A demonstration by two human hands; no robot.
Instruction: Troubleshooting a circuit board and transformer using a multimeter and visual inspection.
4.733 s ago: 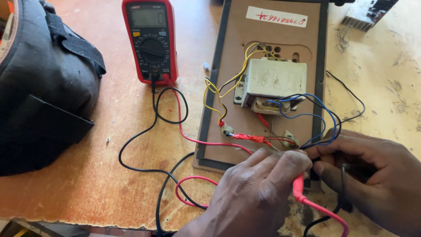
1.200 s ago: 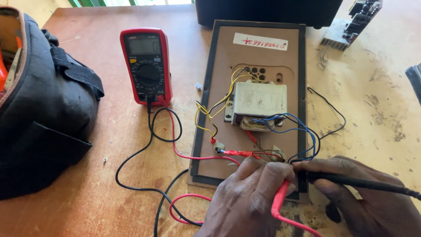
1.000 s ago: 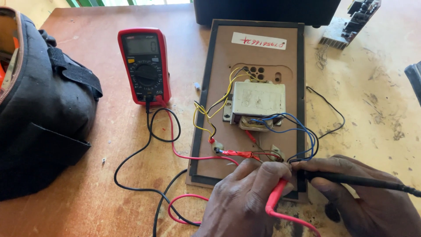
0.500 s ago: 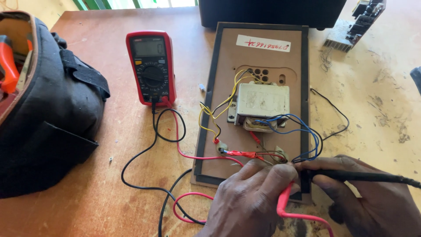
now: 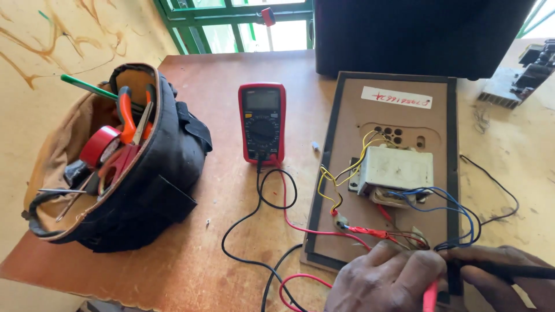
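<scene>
Since the earlier frames the view has tilted up, pushing both hands down to the bottom edge, around 5 o'clock. Left hand (image 5: pixel 388 280) has its fingers closed on a red probe (image 5: pixel 430 296); right hand (image 5: pixel 509 277) pinches a black probe (image 5: pixel 509 269). Both tips meet the wires at the brown board's (image 5: pixel 347 121) lower edge, at 6 o'clock from the transformer (image 5: pixel 396 169). At 9 o'clock from the board a red multimeter (image 5: pixel 262 122) lies on the table (image 5: pixel 225 75), with an open tool bag (image 5: pixel 115 162) farther out.

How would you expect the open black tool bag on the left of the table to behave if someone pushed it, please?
The tool bag looks soft-sided, so it would probably sag rather than slide cleanly. Stuffed with pliers and red tape, it is likely heavy. Lying tipped and open, contents might spill.
</scene>
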